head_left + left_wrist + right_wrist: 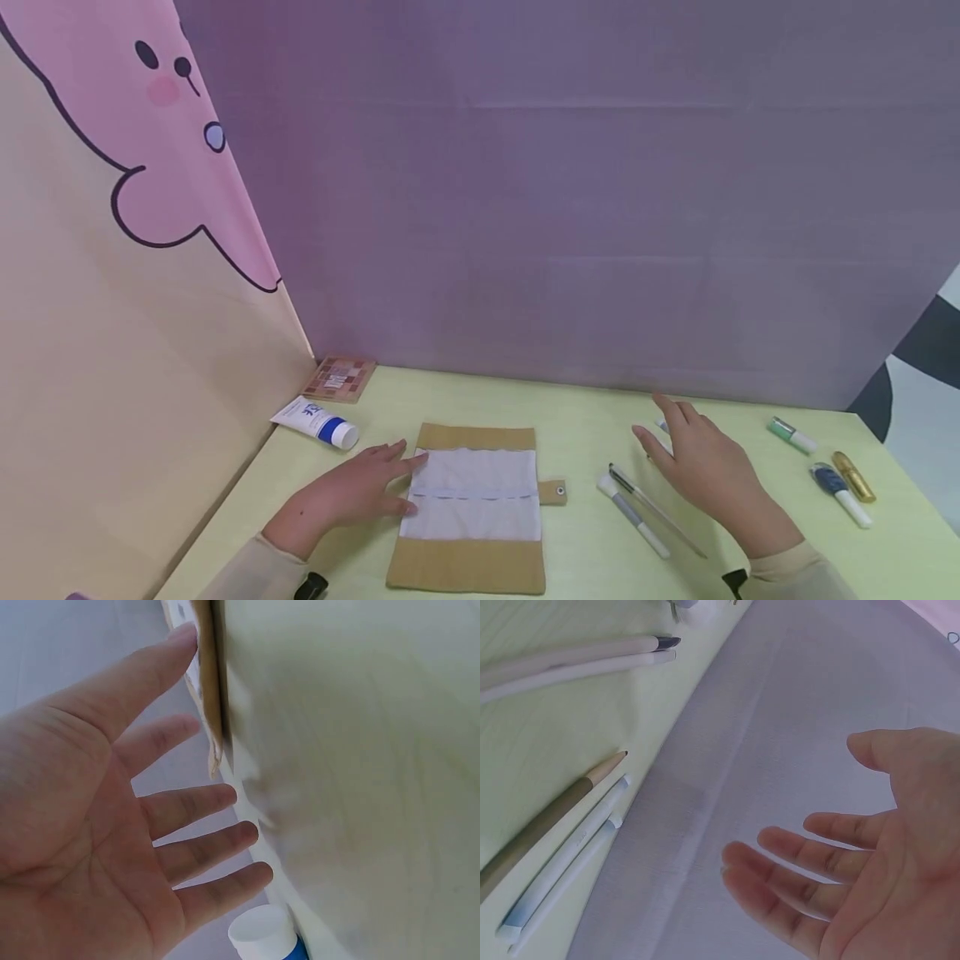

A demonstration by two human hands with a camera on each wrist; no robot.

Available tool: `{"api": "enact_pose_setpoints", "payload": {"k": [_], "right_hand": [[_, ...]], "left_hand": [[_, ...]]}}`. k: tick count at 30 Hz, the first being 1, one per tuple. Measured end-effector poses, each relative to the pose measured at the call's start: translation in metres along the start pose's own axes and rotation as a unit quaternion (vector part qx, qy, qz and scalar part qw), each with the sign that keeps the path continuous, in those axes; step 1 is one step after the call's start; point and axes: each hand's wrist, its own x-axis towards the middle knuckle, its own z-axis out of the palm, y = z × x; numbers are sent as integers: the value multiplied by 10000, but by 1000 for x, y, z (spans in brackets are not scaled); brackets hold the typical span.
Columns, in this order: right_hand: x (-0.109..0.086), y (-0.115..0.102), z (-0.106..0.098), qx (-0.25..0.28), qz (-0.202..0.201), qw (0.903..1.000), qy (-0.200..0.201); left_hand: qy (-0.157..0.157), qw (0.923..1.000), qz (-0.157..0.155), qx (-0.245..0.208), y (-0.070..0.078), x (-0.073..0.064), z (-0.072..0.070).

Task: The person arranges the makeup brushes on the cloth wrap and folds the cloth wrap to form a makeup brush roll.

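A tan fabric roll-up pouch (471,567) lies unrolled on the table, with a white inner panel and a snap tab on its right side. My left hand (352,493) is at the pouch's left edge, its fingers spread and the thumb and index fingertips over the border. Nothing is held in it. My right hand (708,471) hovers above the table to the right, fingers loosely extended and holding nothing. Beside it lie a grey-and-white brush (633,517) and a slim dark-tipped brush (660,512). A brown pencil (547,814) and pale blue sticks (570,851) lie below this hand, mostly hidden in the head view.
At the back left are a checked palette (341,380) and a white tube (315,422) with a blue band. Toward the right edge lie a green-and-white tube (792,434), a gold tube (853,477) and a dark-blue-and-white bottle (840,494). A purple cloth wall (562,208) stands behind.
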Motion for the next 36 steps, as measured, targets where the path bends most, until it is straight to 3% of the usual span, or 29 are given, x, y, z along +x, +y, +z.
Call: {"api": "enact_pose_setpoints", "payload": {"k": [8, 22, 26, 33, 36], "right_hand": [[3, 1, 0, 602, 81, 9976, -317], [7, 7, 5, 1470, 164, 9833, -1062], [7, 10, 10, 1968, 243, 9698, -1417], [3, 19, 27, 2981, 406, 9312, -2059], [3, 23, 32, 3197, 362, 9202, -2229]], "left_hand": [[-20, 9999, -9, 105, -2, -2, 1], [-56, 9999, -88, 108, -3, 0, 3], [-70, 9999, -102, 82, -5, 0, 4], [-91, 9999, -39, 127, -5, -3, 6], [-99, 9999, -10, 121, -6, -2, 5]]}}
